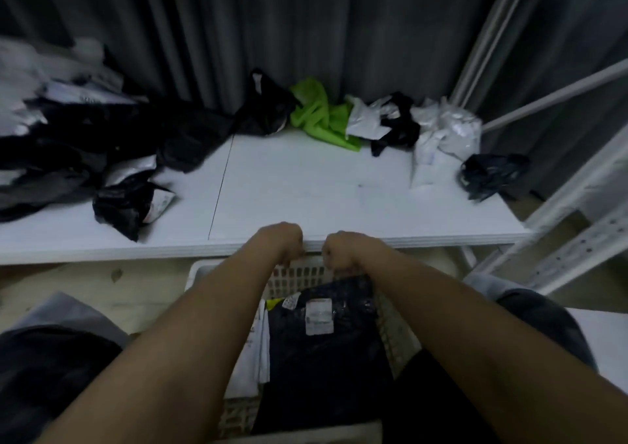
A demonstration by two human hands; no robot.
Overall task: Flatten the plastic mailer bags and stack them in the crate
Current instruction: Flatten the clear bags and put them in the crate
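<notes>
A black mailer bag [326,352] with a white label lies flat in the white lattice crate [299,273], which stands below the table's front edge. My right hand [343,253] has its fingers curled down and grips the far edge of this bag. My left hand [282,243] hangs beside it over the crate's far wall, also with curled fingers; its fingertips are hidden, so what it holds is unclear. White bags [255,345] lie under the black one at the crate's left side. Crumpled black bags [129,202] wait on the white table [306,199].
A big heap of black and silver bags [68,138] fills the table's left. Green [319,117], white [448,131] and dark [492,175] bags line the back and right. A white metal rack [577,226] stands at right, and a grey curtain hangs behind.
</notes>
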